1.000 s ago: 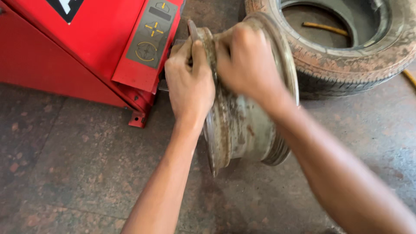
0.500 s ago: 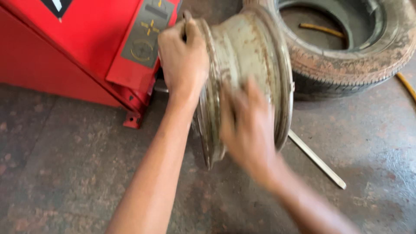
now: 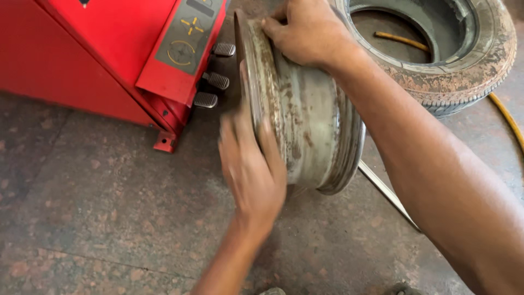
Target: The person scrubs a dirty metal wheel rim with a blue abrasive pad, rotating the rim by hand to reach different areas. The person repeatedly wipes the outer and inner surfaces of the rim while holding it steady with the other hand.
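Note:
A rusty steel wheel rim [image 3: 305,114] stands on its edge on the floor. My right hand [image 3: 308,33] grips the top of the rim's near flange, with the arm reaching in from the lower right. My left hand [image 3: 251,164], blurred by motion, clasps the same flange lower down on its left side. The fingers of that hand lie over the flange edge. The rim's lower right edge rests on the floor.
A red tyre machine [image 3: 109,49] with three metal pedals [image 3: 215,79] stands close on the left of the rim. A worn tyre [image 3: 464,71] lies flat behind it. A yellow hose [image 3: 507,117] and a flat metal bar [image 3: 387,191] lie on the speckled stone floor [image 3: 98,207].
The hands have swapped places on the rim. My right hand went from the lower part to the top, my left hand came down from the top to the lower left. The rim appears turned.

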